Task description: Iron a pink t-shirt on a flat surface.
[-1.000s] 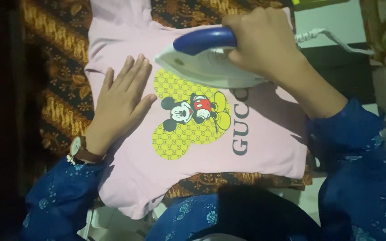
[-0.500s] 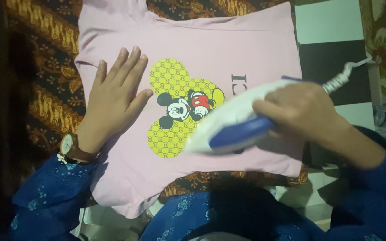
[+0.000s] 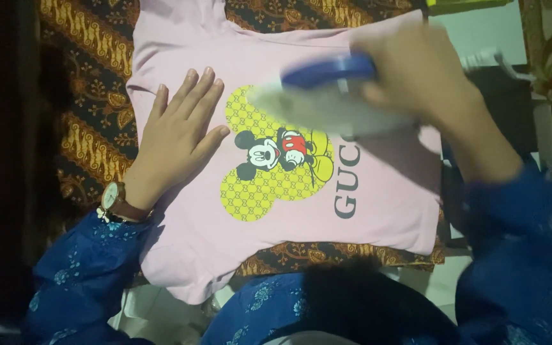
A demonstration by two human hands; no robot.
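Your small pink cotton T-shirt [image 3: 378, 191] lies flat on a brown-and-gold batik cloth [image 3: 91, 128]. That cloth shows past the shirt on the left side, along the top edge and in a thin strip below the hem, so there's a margin of padding all round except on the right, where the shirt edge runs nearly up to the black-and-white tiled floor [image 3: 480, 32]. Open pink fabric sits below the grey lettering and toward the bottom hem; the upper right is taken up by the iron.

Your left hand [image 3: 174, 144] is flat on the shirt, fingers spread, gripping nothing, just beside the yellow patterned heart print with a cartoon mouse [image 3: 276, 160]. There's a brown-strapped wristwatch [image 3: 113, 201] on that wrist.

Your right hand [image 3: 416, 70] is wrapped tight around the blue handle of the white electric iron [image 3: 327, 105], which is blurred and sits over the top of the print and lettering. Its white cord [image 3: 487, 59] trails off to the right over the floor.

The shirt itself looks smooth in the middle, with a bit of rumpling at the lower left corner near your blue floral sleeve [image 3: 84, 281].
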